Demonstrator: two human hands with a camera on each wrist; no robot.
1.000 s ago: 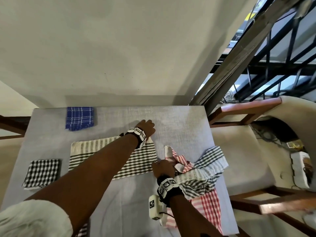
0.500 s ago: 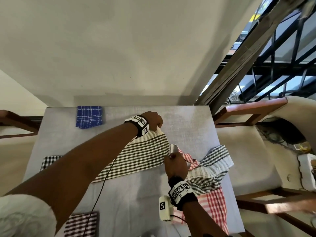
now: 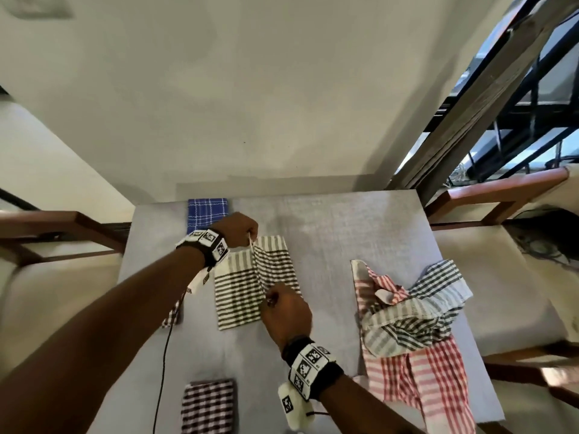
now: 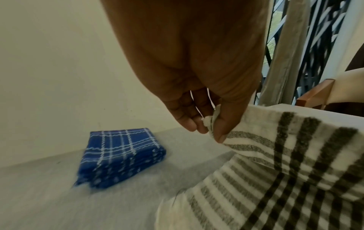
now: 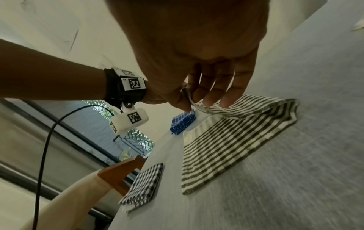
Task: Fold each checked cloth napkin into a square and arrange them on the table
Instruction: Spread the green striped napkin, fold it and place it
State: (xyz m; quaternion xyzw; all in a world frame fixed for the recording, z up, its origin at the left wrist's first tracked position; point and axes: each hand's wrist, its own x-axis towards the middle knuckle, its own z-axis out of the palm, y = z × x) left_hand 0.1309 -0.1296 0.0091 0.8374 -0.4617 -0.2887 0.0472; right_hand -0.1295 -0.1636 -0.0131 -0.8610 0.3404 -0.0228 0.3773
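A dark-striped checked napkin (image 3: 241,296) lies mid-table, its right half lifted and turned over toward the left. My left hand (image 3: 247,234) pinches its far corner (image 4: 211,129). My right hand (image 3: 275,303) pinches the near corner (image 5: 192,105). Three folded squares lie on the table: a blue one (image 3: 207,213) at the back, a black-and-white one (image 5: 143,186) on the left, mostly hidden under my left arm in the head view, and a maroon one (image 3: 208,405) at the front. A heap of unfolded red and grey checked napkins (image 3: 407,324) lies at the right.
The grey table (image 3: 344,233) stands against a pale wall. Cushioned chairs with wooden arms flank it left (image 3: 62,220) and right (image 3: 501,195). A window grille (image 3: 517,120) rises at the right. A black cable (image 3: 163,355) hangs from my left wrist over the table.
Both hands lifted the striped napkin's right edge and carried it left, so the long strip is now doubling over itself. The head view swung, shifting the table's layout in frame.
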